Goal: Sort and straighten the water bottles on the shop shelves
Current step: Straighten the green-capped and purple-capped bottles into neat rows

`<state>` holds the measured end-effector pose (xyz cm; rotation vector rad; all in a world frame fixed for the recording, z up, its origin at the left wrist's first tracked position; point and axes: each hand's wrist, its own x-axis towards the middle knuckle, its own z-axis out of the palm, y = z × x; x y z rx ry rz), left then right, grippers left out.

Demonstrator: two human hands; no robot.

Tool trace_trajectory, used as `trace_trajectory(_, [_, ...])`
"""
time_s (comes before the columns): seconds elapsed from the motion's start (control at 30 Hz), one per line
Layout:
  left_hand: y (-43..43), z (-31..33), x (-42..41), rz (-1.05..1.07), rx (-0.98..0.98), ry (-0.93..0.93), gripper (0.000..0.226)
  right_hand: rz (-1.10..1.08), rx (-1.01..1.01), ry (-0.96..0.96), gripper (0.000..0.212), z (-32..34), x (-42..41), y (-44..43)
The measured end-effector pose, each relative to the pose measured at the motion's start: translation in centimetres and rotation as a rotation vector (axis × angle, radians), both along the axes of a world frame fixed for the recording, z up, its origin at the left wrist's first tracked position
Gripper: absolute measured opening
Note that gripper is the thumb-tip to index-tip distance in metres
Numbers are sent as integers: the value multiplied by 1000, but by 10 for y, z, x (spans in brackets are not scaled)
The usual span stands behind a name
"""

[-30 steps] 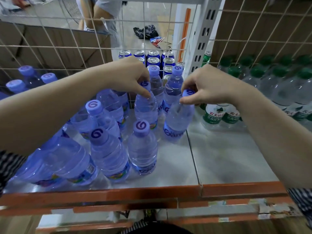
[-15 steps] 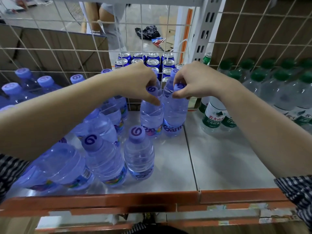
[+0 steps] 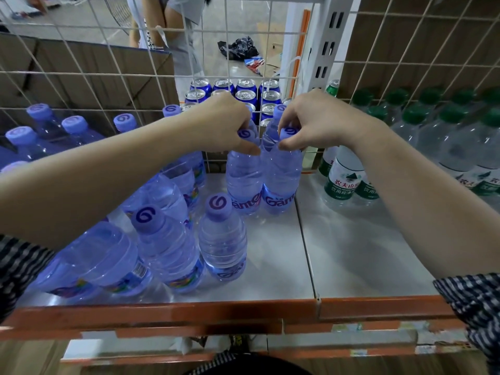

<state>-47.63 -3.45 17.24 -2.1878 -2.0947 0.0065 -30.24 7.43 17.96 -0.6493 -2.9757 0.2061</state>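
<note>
Bottom edge: orange metal shelf lip [image 3: 243,312], with bare white shelf board [image 3: 351,253] at lower right.
Lower left: purple-capped clear plastic water bottles [image 3: 167,250] lean and crowd together. They look unsorted.
Lower centre: one lone upright bottle [image 3: 223,239] stands apart.
Centre: the left hand [image 3: 221,125] pinches the cap of the left-held bottle [image 3: 243,182], and the right hand [image 3: 311,123] pinches the cap of the right-held bottle [image 3: 281,180]. The pair stands upright and touching.
Right: green-capped clear bottles [image 3: 343,174] stand in rows, seemingly tidy.
Upper centre: blue drink cans [image 3: 244,93] sit beyond the wire.
Progress: likely midway, with two lined up and the front cluster left.
</note>
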Motion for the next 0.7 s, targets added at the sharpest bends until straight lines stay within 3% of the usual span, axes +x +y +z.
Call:
trace_trajectory(0.43, [-1, 3, 3, -47, 38, -53, 53, -10, -2, 1, 24, -5, 0, 1])
trace_trajectory(0.57, [0, 1, 7, 7, 26, 75, 65, -12, -6, 5, 23, -5, 1, 1])
trace_trajectory(0.7, [-3, 1, 8, 9, 49, 19, 76, -13, -13, 32, 23, -6, 1, 0])
